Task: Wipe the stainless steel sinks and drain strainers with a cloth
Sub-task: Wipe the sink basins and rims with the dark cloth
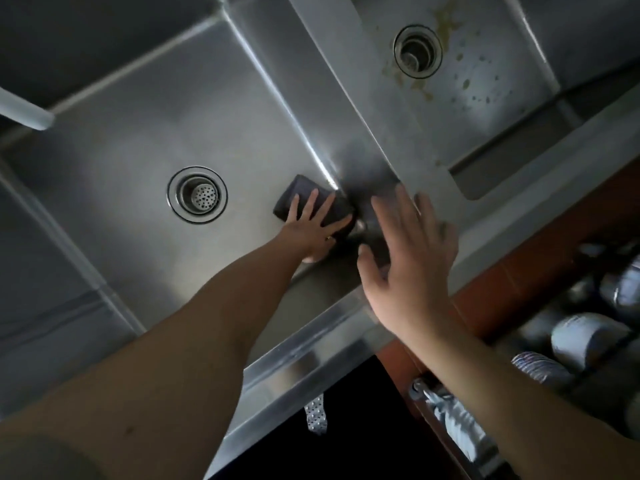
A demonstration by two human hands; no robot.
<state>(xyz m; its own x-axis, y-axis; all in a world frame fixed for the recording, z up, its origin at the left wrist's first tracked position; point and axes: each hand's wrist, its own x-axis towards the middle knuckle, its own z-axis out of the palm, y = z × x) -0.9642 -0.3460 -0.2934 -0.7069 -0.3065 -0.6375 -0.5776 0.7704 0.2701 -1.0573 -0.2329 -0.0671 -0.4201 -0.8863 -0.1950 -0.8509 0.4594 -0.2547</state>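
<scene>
Left hand (311, 223) fingers flat press dark cloth (311, 202) on steel sink (121, 161); right hand (412, 258) fingers spread.

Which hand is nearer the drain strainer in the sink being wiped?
Left. The left hand presses the cloth just beside the strainer; the right hand is farther off, by the divider.

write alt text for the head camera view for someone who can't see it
A person's left hand presses a dark cloth flat on the floor of a stainless steel sink, beside its drain strainer. The right hand hovers open over the sink's front corner. A second, stained basin lies beyond.
</scene>
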